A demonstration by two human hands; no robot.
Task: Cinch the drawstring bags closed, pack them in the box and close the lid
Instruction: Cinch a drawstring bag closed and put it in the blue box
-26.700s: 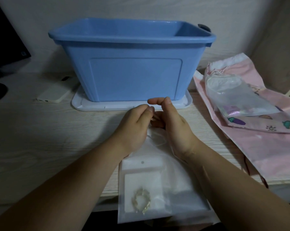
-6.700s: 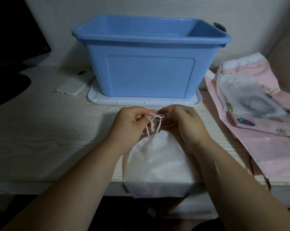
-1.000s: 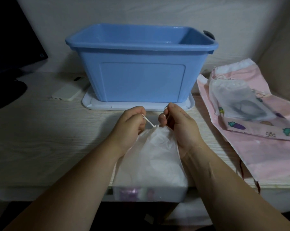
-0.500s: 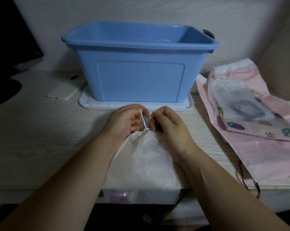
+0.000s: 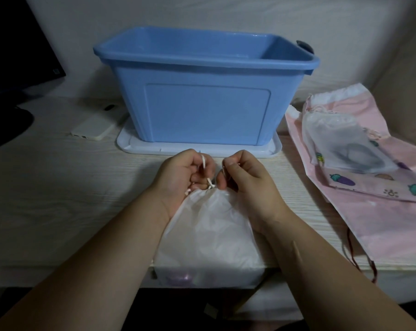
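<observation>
Both hands curl at the gathered neck of a white bag (image 5: 209, 235) lying on the table (image 5: 58, 199). The left hand (image 5: 183, 173) grips the cord (image 5: 204, 162); the right hand (image 5: 246, 177) pinches the neck beside it. Just beyond the fingertips stands the open blue box (image 5: 207, 113) on its lid (image 5: 135, 146). Right of the fingers lie more bags (image 5: 360, 149).

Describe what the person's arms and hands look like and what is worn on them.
Both arms are bare up to the frame's edge: no sleeves show on the left forearm or the right forearm. The left hand and right hand wear no gloves, and no watch, bracelet or ring is visible.
</observation>
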